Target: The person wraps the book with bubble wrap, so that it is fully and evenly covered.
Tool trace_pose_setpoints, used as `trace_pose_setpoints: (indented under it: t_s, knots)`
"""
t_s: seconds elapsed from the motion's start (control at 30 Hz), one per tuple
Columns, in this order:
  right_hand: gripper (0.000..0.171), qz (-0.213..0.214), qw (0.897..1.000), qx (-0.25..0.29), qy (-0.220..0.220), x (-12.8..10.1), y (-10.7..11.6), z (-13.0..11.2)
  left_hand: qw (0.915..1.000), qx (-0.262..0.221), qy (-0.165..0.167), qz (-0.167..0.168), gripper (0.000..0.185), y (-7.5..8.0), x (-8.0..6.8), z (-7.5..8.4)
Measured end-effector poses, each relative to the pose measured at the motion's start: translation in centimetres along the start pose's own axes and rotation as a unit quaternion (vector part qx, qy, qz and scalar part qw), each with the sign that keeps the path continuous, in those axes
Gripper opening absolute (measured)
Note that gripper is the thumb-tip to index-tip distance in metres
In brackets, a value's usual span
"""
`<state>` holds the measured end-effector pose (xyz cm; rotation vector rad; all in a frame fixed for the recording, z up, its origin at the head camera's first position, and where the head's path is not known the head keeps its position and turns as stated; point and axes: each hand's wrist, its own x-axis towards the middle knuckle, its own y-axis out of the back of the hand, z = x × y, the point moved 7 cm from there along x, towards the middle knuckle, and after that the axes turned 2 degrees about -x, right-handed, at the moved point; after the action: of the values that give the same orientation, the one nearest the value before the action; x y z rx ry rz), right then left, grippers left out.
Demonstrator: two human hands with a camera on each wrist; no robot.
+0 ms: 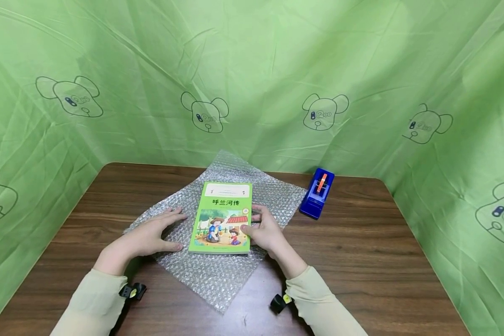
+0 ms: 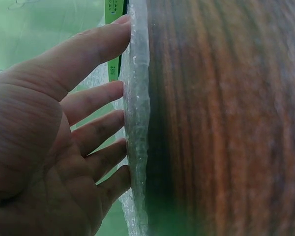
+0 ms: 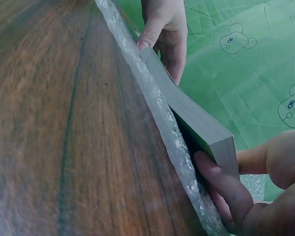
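A green paperback book (image 1: 224,203) with an illustrated cover lies face up on a sheet of bubble wrap (image 1: 218,280), which is turned cornerwise on the table. My right hand (image 1: 266,228) pinches the book's right edge, thumb on the cover and fingers underneath. In the right wrist view that edge of the book (image 3: 187,103) is tilted up off the wrap. To the book's left, my left hand (image 1: 151,235) is spread with fingers apart. Its fingertips meet the bubble wrap (image 2: 137,113) in the left wrist view, and nothing is gripped.
A blue tape dispenser (image 1: 317,193) with an orange-red part stands by the wrap's right corner. The brown wooden table (image 1: 348,261) is enclosed at the back and sides by green cloth (image 1: 260,60) printed with bear outlines.
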<state>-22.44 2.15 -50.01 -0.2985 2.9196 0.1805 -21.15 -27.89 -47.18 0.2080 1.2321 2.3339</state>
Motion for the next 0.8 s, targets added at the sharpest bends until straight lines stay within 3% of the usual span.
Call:
trace_pose_setpoints:
  t_s: [0.8]
  knots:
    - [0.077, -0.01, 0.997, -0.068, 0.019, -0.07, 0.16, -0.25, 1.0, 0.003, -0.003, -0.002, 0.084, -0.06, 0.03, -0.04]
